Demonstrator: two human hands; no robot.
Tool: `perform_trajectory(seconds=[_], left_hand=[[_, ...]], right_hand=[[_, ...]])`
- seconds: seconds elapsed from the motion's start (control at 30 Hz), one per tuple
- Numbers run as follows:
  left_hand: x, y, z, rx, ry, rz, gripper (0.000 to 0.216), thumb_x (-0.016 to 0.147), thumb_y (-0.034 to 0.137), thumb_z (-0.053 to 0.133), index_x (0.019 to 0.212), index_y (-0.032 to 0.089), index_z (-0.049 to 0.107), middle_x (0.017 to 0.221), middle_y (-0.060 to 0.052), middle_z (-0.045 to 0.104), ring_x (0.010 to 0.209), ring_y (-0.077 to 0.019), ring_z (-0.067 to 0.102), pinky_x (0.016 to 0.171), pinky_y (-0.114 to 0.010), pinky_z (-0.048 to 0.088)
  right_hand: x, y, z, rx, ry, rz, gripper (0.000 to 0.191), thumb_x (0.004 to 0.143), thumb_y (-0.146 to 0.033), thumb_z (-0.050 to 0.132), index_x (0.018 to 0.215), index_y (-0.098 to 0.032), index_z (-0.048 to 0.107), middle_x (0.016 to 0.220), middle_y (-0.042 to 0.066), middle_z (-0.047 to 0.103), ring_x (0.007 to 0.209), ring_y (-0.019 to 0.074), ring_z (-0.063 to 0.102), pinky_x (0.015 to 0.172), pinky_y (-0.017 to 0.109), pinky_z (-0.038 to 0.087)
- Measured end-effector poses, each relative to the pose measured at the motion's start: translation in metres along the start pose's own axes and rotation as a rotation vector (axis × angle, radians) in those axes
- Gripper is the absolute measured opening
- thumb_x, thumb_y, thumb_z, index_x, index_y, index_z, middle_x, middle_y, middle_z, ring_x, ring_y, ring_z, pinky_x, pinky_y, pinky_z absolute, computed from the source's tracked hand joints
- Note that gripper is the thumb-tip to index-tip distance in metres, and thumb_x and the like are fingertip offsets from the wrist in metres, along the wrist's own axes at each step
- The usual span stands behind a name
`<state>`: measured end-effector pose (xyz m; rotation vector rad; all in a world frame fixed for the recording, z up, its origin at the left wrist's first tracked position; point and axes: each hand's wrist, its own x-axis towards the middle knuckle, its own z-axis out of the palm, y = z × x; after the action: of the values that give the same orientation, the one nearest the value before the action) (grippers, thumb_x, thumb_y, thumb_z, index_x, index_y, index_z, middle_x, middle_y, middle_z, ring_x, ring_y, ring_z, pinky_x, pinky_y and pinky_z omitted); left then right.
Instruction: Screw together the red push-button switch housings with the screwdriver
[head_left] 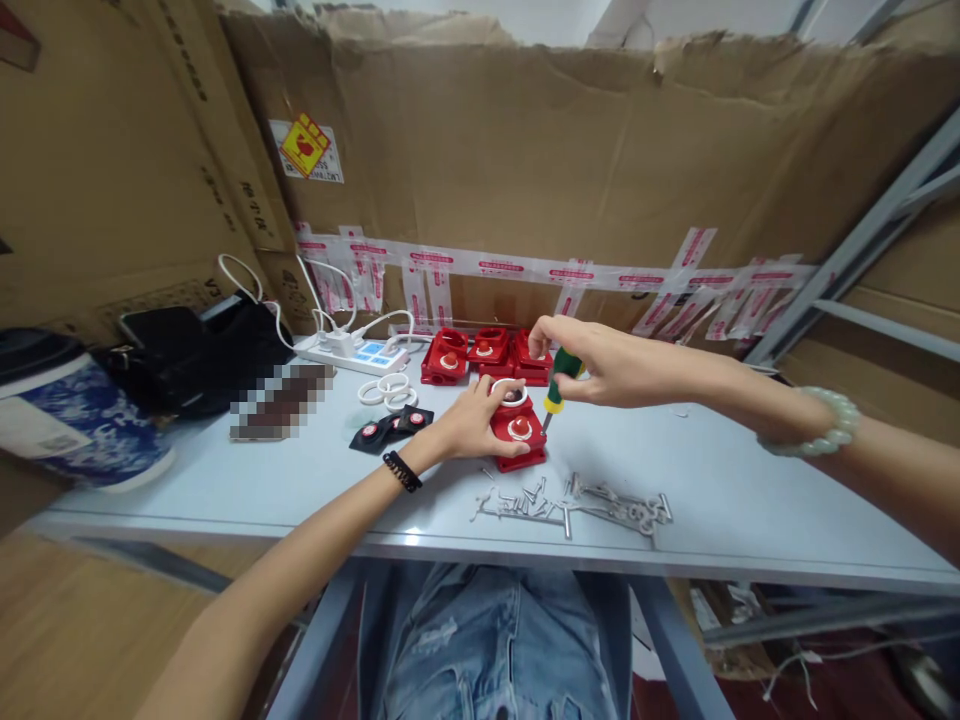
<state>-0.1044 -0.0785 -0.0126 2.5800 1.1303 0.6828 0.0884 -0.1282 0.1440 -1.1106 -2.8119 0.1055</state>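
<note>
My left hand (480,420) grips a red plastic housing (523,455) from its left side, holding it down on the table. A white ring and a red dome with a white rim show on its top. In my right hand (574,365) is a screwdriver (568,378) with a green and yellow handle, held nearly upright. Its tip meets the right corner of the housing; the screw there is too small to make out. Just in front lie loose metal screws and pins (525,500), with more small metal parts (622,508) to the right.
Behind my hands stand several more red housings (444,358). To the left are white rings (386,390), black parts with red centres (390,428), a power strip (356,352), a blurred-out flat object (281,402), a black bag (202,350) and a blue-white cup (82,420). Cardboard (510,160) walls the back.
</note>
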Motion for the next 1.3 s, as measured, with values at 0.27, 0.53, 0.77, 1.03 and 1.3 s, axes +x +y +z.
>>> perform_trajectory(seconds=[0.27,0.53,0.77,1.03,1.3], left_hand=[[-0.001,-0.001,0.0,-0.01,-0.002,0.017,0.087,0.062,0.064,0.064,0.134,0.026,0.033,0.107,-0.008,0.043,0.101,-0.0298,0.045,0.09,-0.049,0.04],[0.0,0.001,0.0,-0.013,0.004,0.014,0.087,0.062,0.063,0.065,0.134,0.026,0.033,0.105,-0.008,0.043,0.105,-0.0309,0.043,0.091,-0.048,0.04],[0.0,0.001,-0.001,-0.013,0.003,0.012,0.086,0.062,0.063,0.065,0.134,0.026,0.034,0.102,-0.007,0.043,0.1,-0.0298,0.044,0.09,-0.048,0.04],[0.0,0.0,0.0,-0.005,0.003,0.004,0.088,0.061,0.065,0.064,0.133,0.025,0.035,0.108,-0.009,0.042,0.103,-0.031,0.044,0.088,-0.049,0.041],[0.0,0.0,0.0,0.004,-0.012,0.007,0.088,0.063,0.064,0.064,0.134,0.024,0.033,0.106,-0.008,0.042,0.103,-0.0303,0.044,0.089,-0.048,0.041]], right_hand=[[0.01,-0.008,0.006,-0.393,0.029,0.399,0.027,0.089,-0.037,0.037,0.096,-0.013,0.047,0.075,0.011,0.059,0.066,0.0215,0.055,0.053,0.031,0.031],[-0.002,-0.004,-0.002,-0.102,-0.044,0.048,0.015,0.081,-0.024,0.049,0.095,-0.021,0.044,0.097,0.008,0.056,0.083,0.0183,0.052,0.072,0.03,0.041],[0.006,-0.007,0.002,-0.261,0.01,0.317,0.019,0.088,-0.034,0.039,0.092,-0.017,0.047,0.079,0.009,0.058,0.064,0.0176,0.05,0.057,0.031,0.035],[0.002,-0.004,0.0,-0.134,-0.027,0.149,0.019,0.081,-0.03,0.051,0.096,-0.02,0.044,0.095,0.009,0.059,0.079,0.0197,0.054,0.065,0.031,0.039],[0.007,-0.001,0.002,-0.083,0.045,0.141,0.026,0.076,-0.015,0.048,0.101,-0.019,0.043,0.1,0.008,0.058,0.084,0.0182,0.053,0.068,0.029,0.04]])
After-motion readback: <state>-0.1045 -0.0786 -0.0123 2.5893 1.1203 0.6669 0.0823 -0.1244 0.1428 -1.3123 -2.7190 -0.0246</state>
